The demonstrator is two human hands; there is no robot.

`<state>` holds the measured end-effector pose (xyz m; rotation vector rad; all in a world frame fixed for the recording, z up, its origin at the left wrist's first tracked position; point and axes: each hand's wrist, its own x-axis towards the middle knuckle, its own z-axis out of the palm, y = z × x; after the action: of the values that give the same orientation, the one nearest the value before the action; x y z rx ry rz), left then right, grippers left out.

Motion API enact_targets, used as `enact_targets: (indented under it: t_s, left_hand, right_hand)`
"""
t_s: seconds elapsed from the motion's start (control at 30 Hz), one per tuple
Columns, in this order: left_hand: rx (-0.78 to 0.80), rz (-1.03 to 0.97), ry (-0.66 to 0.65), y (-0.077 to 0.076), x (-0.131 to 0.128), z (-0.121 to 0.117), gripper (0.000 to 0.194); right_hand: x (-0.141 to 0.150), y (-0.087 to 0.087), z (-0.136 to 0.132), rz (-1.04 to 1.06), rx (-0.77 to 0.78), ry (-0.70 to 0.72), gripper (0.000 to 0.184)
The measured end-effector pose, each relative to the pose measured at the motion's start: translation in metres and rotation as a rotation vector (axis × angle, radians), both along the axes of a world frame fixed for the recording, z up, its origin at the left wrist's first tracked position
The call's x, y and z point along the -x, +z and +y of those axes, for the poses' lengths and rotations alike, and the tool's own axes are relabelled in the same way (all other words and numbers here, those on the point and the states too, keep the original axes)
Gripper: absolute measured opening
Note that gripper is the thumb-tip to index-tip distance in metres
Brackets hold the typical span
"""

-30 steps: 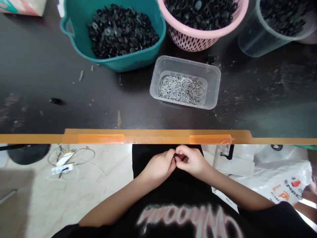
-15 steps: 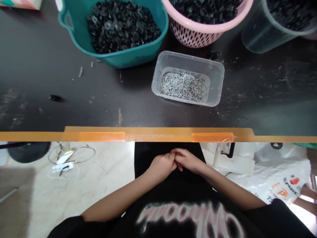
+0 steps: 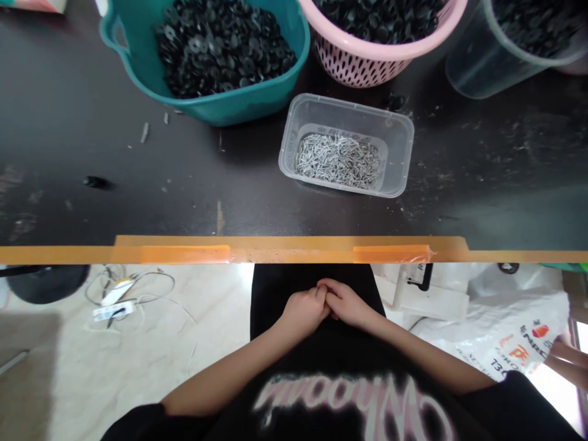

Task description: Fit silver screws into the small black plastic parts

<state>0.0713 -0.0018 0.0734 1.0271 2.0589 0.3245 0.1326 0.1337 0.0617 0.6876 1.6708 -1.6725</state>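
Below the near edge of the bench, the left hand and right hand meet, fingers curled, presumably bracing each other, anything held being impossible to tell.

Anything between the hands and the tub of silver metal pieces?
Yes: the orange-taped table edge runs between the left hand and right hand and the clear plastic tub. Past that edge, nothing visible stands in the way.
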Motion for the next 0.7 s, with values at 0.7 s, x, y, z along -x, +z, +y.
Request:
enact_targets:
  t_s: [0.7]
  left_hand:
    - [-0.801, -0.148, 0.428, 0.134, 0.069, -0.002, 0.024]
  right_hand:
    - [0.046, 0.15, 0.049, 0.91, -0.309, 0.04, 0.037]
